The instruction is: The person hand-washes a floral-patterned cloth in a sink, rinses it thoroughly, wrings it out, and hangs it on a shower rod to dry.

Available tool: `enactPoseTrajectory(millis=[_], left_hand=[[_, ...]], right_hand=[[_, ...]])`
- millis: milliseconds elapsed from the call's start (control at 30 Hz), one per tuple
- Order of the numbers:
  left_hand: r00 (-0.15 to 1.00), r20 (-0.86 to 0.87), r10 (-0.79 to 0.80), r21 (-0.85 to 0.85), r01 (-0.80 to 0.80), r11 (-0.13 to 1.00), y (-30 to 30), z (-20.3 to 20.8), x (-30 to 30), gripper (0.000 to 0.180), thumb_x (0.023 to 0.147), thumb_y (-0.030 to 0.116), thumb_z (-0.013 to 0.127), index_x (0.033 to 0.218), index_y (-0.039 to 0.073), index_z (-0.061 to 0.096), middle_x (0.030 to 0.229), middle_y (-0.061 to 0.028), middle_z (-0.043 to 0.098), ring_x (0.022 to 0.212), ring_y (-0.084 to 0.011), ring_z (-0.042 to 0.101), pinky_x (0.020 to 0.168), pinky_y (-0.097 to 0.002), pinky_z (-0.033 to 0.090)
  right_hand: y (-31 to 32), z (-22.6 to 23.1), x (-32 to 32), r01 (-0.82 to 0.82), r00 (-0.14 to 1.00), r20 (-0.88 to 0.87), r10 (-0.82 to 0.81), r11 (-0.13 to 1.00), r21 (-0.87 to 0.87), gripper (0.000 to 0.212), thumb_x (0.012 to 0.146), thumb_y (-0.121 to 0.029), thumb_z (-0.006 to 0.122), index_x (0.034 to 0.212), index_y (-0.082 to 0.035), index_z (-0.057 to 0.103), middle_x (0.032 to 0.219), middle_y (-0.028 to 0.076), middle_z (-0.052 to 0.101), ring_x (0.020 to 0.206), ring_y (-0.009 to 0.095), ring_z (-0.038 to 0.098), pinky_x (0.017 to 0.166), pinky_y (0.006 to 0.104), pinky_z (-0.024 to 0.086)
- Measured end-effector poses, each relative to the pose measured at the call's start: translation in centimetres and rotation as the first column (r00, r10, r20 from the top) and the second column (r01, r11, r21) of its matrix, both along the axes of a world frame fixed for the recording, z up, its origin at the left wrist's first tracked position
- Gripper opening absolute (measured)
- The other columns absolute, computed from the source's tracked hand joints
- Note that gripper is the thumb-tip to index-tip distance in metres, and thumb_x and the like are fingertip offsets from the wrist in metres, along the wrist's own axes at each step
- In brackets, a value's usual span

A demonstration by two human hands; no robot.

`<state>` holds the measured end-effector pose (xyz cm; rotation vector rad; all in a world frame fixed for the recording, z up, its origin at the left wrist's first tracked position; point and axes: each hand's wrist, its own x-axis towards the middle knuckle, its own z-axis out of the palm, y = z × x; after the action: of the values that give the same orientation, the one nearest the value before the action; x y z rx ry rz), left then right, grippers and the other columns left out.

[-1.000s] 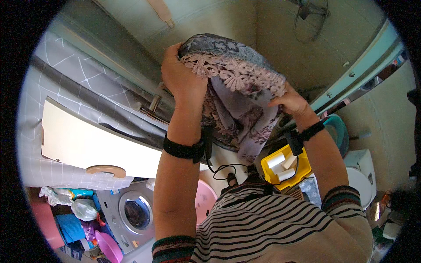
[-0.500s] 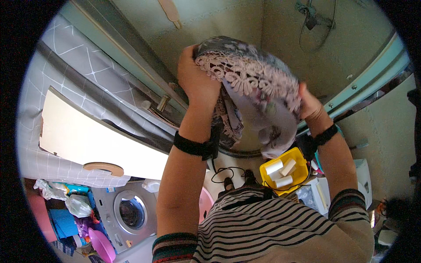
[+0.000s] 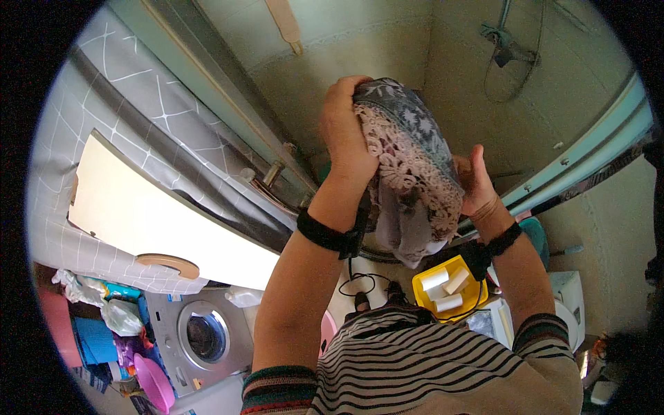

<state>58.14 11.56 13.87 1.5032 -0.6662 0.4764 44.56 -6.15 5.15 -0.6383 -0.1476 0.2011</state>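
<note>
A grey patterned garment with pale pink lace trim [image 3: 408, 152] hangs bunched up in front of me. My left hand [image 3: 346, 128] is closed round its upper left edge, with the fingertips hidden behind the cloth. At the lower right edge, my right hand [image 3: 476, 183] grips the garment, thumb pointing up and fingers mostly covered by the fabric. The loose lower part droops in pale folds between my forearms. Each wrist wears a black band.
A glass shower enclosure [image 3: 588, 162] curves around ahead, with a shower hose inside. Below right stands a yellow basket [image 3: 449, 315] holding white rolls. A washing machine [image 3: 166, 339] and pink basin [image 3: 153, 384] are at lower left; a white board [image 3: 166, 214] lies above them.
The garment has been drawn narrower and turned more upright. My left hand has shifted right, bringing the hands closer together, while the right hand has moved slightly lower with its thumb now raised.
</note>
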Motion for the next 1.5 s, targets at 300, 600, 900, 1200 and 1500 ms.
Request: enactPoseTrajectory(millis=[300,600,900,1200,1500], left_hand=[[0.978,-0.146,-0.149,-0.052,0.143,0.988,0.7,-2.4,2.1,0.027,0.080,0.000,0.057,0.107,0.002,0.057,0.099,-0.0119,0.060,0.093,-0.0266,0.060,0.084,-0.0343,0.047],[0.907,-0.363,-0.216,-0.030,0.220,0.975,3.7,-4.7,2.2,0.030,0.094,0.011,0.051,0.120,-0.003,0.052,0.113,-0.0158,0.062,0.100,-0.0236,0.062,0.085,-0.0349,0.052],[0.897,-0.437,0.066,0.141,-0.004,0.990,14.8,-2.5,-10.6,0.027,0.087,0.003,0.065,0.113,-0.002,0.058,0.108,-0.0128,0.064,0.093,-0.0195,0.063,0.079,-0.0305,0.053],[0.884,-0.257,0.392,0.310,-0.308,0.899,19.6,-2.8,-7.6,0.035,0.091,0.012,0.065,0.121,-0.002,0.053,0.116,-0.0133,0.061,0.076,-0.0108,0.064,0.060,-0.0211,0.053],[0.869,-0.173,0.464,0.396,-0.370,0.840,17.7,-3.3,-5.7,0.029,0.092,0.016,0.065,0.114,-0.001,0.056,0.099,-0.0093,0.065,0.069,-0.0082,0.060,0.057,-0.0214,0.048]], right_hand=[[3.3,4.9,0.8,0.138,0.990,0.034,-0.135,0.976,-0.167,0.053,0.082,-0.019,0.070,0.129,-0.001,0.053,0.120,0.012,0.063,0.107,0.023,0.062,0.094,0.0374,0.049],[5.0,8.2,3.7,0.254,0.967,0.086,-0.239,0.925,-0.282,0.046,0.071,-0.009,0.074,0.114,0.001,0.061,0.100,0.010,0.069,0.088,0.022,0.067,0.082,0.0331,0.054],[2.9,9.4,5.5,0.354,0.935,0.092,-0.343,0.894,-0.274,0.045,0.073,-0.009,0.073,0.114,0.003,0.060,0.098,0.014,0.069,0.082,0.024,0.069,0.076,0.0350,0.057],[2.0,10.8,8.8,0.255,0.957,0.230,-0.179,0.895,-0.365,0.026,0.082,-0.009,0.064,0.102,0.008,0.065,0.087,0.013,0.070,0.070,0.021,0.068,0.067,0.0314,0.057],[3.4,10.4,11.8,0.251,0.933,0.341,-0.116,0.888,-0.384,0.026,0.082,-0.016,0.070,0.103,-0.001,0.069,0.096,0.012,0.071,0.081,0.019,0.071,0.077,0.0294,0.059]])
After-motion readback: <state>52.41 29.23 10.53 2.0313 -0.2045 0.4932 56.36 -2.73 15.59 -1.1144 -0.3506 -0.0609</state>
